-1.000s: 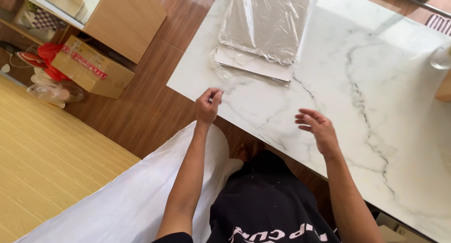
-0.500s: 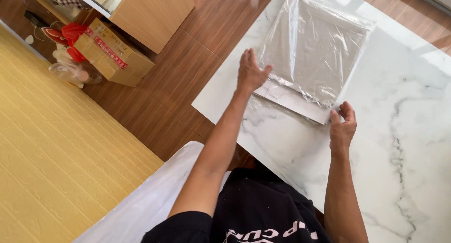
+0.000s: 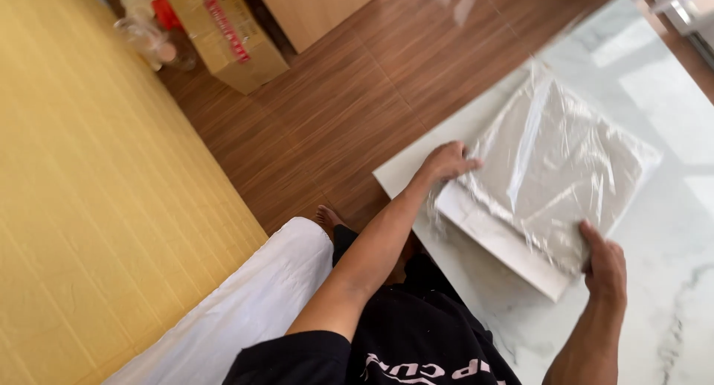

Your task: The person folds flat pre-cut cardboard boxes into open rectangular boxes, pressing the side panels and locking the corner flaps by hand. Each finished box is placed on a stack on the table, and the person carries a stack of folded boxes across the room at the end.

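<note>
Package (image 3: 554, 177): a flat square item in clear, crinkled plastic wrap, lain on the marble table (image 3: 669, 296) at right of centre of the frame; a white edge is shown along its lower side.
Left hand (image 3: 448, 162): placed on the package's left corner near the table edge, palm down, fingers spread flat over the wrap; no closed grasp is seen.
Right hand (image 3: 604, 264): set at the package's lower right corner, fingers curled over the edge; the corner appears to be pinched, though the thumb is hidden.
Table: white marble with grey veins, filling the right of the frame.
Floor (image 3: 349, 110): dark wood boards, centre and top.
Box (image 3: 227, 35): cardboard, upper left, on the floor.
Mat (image 3: 97, 206): yellow, ribbed, along the left.
Sheet (image 3: 245, 310): white cloth, lower centre, beside the person's bare foot (image 3: 325, 220).
</note>
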